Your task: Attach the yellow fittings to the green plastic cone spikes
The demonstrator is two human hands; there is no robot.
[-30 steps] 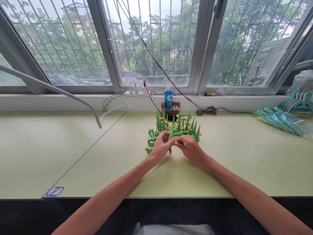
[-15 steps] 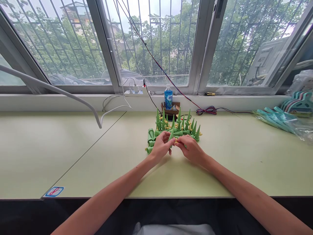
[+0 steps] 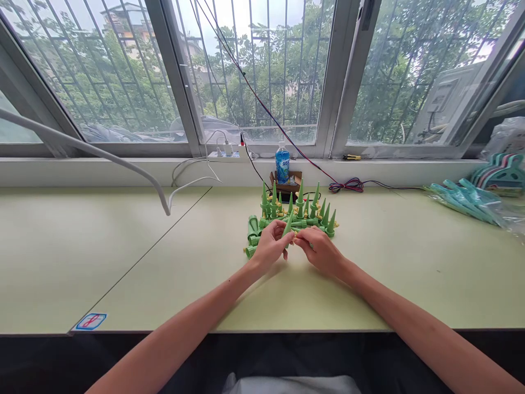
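My left hand [image 3: 270,244] is closed around a green plastic watering spike [image 3: 289,223], whose pointed tip sticks up above the fingers. Right beside it, my right hand [image 3: 319,247] pinches a small yellow valve [image 3: 295,235] at the spike's side; the fingers hide most of that valve. Just beyond both hands lies a group of green spikes [image 3: 301,200] with yellow valves, several standing tip up. Others lie on their sides, among them a green spike [image 3: 252,225] left of my left hand.
Behind the spikes, a blue-labelled bottle [image 3: 283,164] stands by a small brown box [image 3: 296,178]. A coiled cable [image 3: 346,186] lies near the sill. Bagged teal hangers [image 3: 463,200] are at the right. A white cable [image 3: 135,167] hangs over the table's left side.
Hardly anything differs. Both hands stay in the same place on the spike and its yellow valve, with only a very slight shift of the right fingers.
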